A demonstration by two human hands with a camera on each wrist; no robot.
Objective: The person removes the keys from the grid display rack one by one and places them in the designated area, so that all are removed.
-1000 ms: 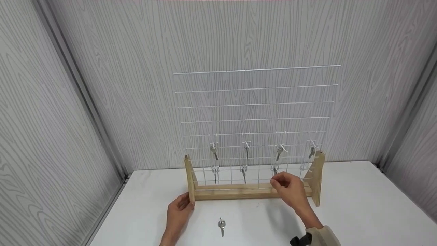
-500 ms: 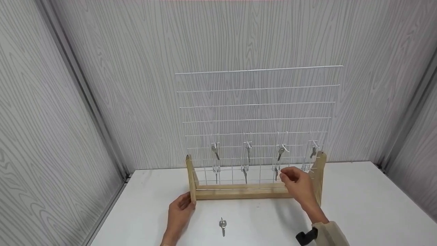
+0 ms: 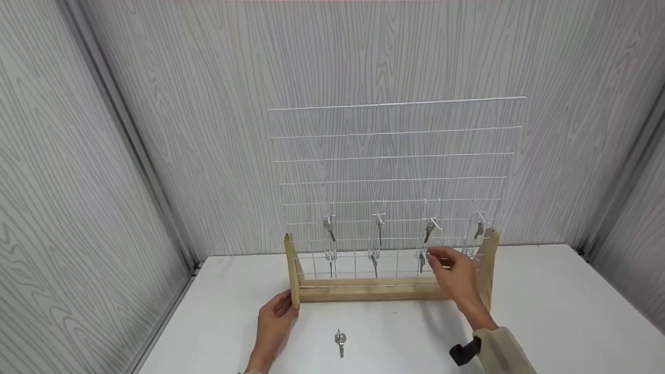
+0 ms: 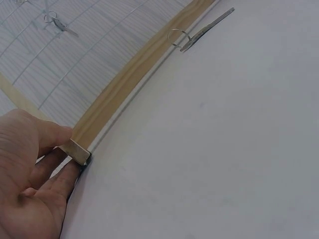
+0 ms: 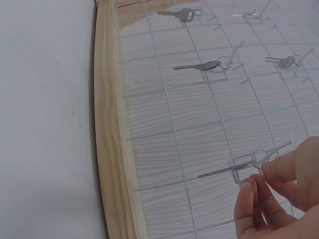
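My left hand (image 3: pixel 275 319) grips the front foot of the rack's left wooden end piece (image 3: pixel 292 272); the left wrist view shows the thumb (image 4: pixel 52 137) on one side and fingers on the other. My right hand (image 3: pixel 457 275) is at the lower row of hooks on the white wire grid (image 3: pixel 395 179). Beside it hangs a silver key (image 5: pixel 224 169), its ring (image 5: pixel 259 159) on a hook. One fingertip (image 5: pixel 269 169) is right at the ring, with a gap between it and the other bent fingers. Another key (image 3: pixel 340 340) with a ring lies on the table before the rack.
Several more keys hang on the grid, such as an upper one (image 3: pixel 329 228) and a lower one (image 3: pixel 374 264). A wooden base bar (image 3: pixel 369 293) joins the end pieces. The white table (image 3: pixel 228 283) meets a wood-grain back wall (image 3: pixel 182 104).
My right hand first drew rightward from the hanging key, uncovering it, then rose slightly beside it. My left hand stays on the end piece. The head view shifted a little.
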